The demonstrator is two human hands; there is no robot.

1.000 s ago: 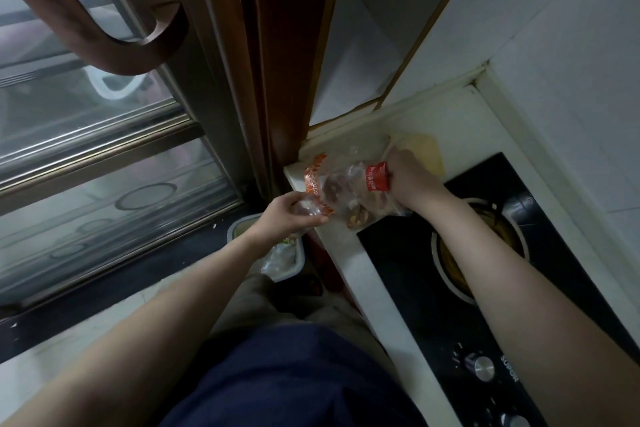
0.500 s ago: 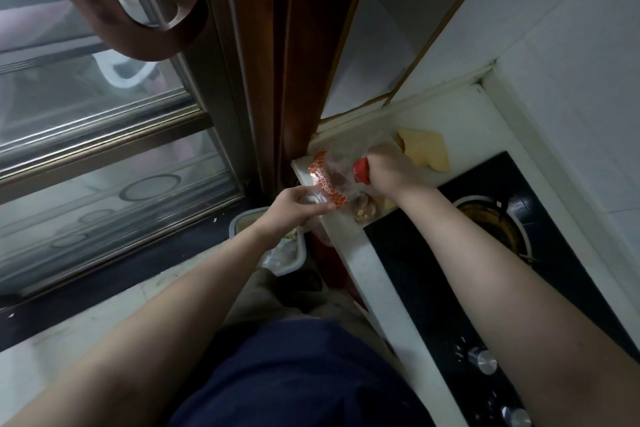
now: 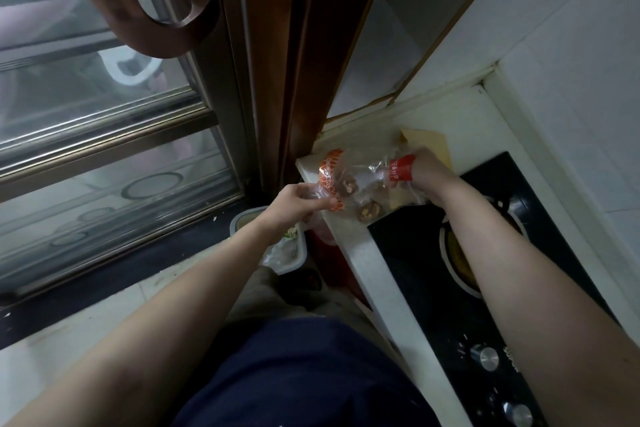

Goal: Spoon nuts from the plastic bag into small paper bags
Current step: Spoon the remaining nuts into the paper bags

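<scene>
1. Nearest, stove [image 3: 433,291]: black glass top set in the white counter [image 3: 367,256]; two metal knobs [image 3: 486,359] at the near edge, pale lettering beside them too blurred to read.
2. Left hand [image 3: 294,203]: arm stretched forward, fingers closed, pinching the orange-printed edge of the plastic bag [image 3: 360,180].
3. Bag: clear, pulled between both hands over the counter's far corner; nuts [image 3: 369,211] show inside. White script on the orange band and on the red label [image 3: 401,168], not legible.
4. Right hand [image 3: 427,172]: wrist bent, closed on the bag's red-labelled end.
5. Paper bag [image 3: 431,142]: tan, flat on the counter just behind the right hand.
</scene>
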